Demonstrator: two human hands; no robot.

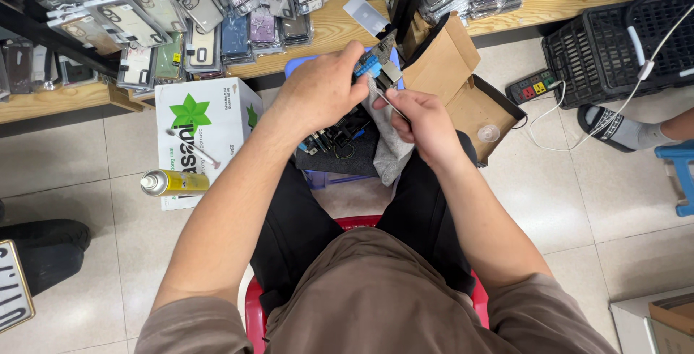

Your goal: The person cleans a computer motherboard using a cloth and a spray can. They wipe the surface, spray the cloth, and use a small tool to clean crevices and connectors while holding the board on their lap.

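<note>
Two hands meet over our lap, and we take the scene from left to right. Far left, a yellow spray can (173,182) lies on a white cardboard box (210,133) on the tiled floor. Behind it, a wooden shelf (340,25) carries rows of bagged phone cases (195,14).

Our left hand (322,90) is curled tightly around a small circuit board (377,59) with a blue part on it, holding it up just above our knees. We judge the board to be light, stiff and thin, and fragile where the tiny parts sit. It is best pinched by its bare edges, as the fingers seem to do now. Below it, more dark parts (336,137) and a grey cloth (390,144) rest on our lap.

Our right hand (423,119) is closed on thin metal tweezers (390,101), their tips reaching up toward the board. The tweezers look slim, springy and a little slippery, so a grip near the middle suits them.

Further right sit an open brown box (463,86), a power strip (533,86) with a white cable, and a black crate (614,43).
</note>
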